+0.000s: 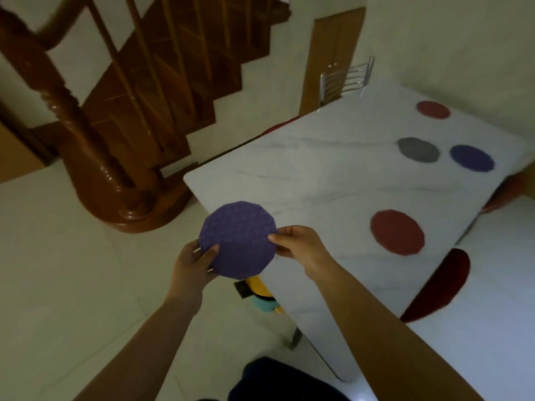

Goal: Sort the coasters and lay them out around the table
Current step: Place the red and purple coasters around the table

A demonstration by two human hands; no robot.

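A round purple coaster (238, 240) is held flat in the air just off the near corner of the white marbled table (312, 175). My left hand (194, 266) pinches its lower left edge and my right hand (299, 246) pinches its right edge. On the table lie a dark red coaster (397, 232) near the right edge, a grey coaster (417, 149), a second purple coaster (472, 158) beside it, and another dark red coaster (433, 109) at the far end.
A wooden staircase with a thick newel post (86, 157) stands to the left. A metal chair back (346, 79) is at the table's far end, red chair seats (443, 282) along its right side. A yellow and teal object (262, 296) sits under the near corner.
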